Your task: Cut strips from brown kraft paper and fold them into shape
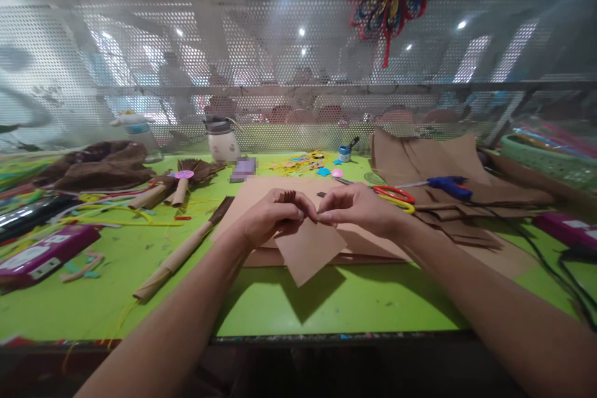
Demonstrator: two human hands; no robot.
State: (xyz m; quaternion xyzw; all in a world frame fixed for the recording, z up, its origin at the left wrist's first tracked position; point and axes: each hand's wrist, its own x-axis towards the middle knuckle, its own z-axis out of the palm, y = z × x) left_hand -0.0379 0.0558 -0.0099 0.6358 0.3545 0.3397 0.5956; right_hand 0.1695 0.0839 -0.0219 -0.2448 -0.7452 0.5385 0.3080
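A square piece of brown kraft paper [310, 252] hangs with one corner down, above larger brown sheets [252, 193] on the table. My left hand [280, 214] is closed on its upper edge, and a dark fringed strip [288, 195] shows behind its fingers. Thumb and fingertips of my right hand [352, 208] pinch at the same edge, almost touching the left fingertips. What lies between the fingertips is partly hidden. Scissors with red and yellow handles [396, 194] lie just behind my right hand.
On the green table [373, 305], a rolled paper stick [172, 267] lies left. A blue glue gun [450, 186] rests on folded brown paper [429, 161] at right, its dark cable trailing. A bottle [222, 140] and small blue jar [344, 153] stand behind; a green basket [536, 152] sits far right.
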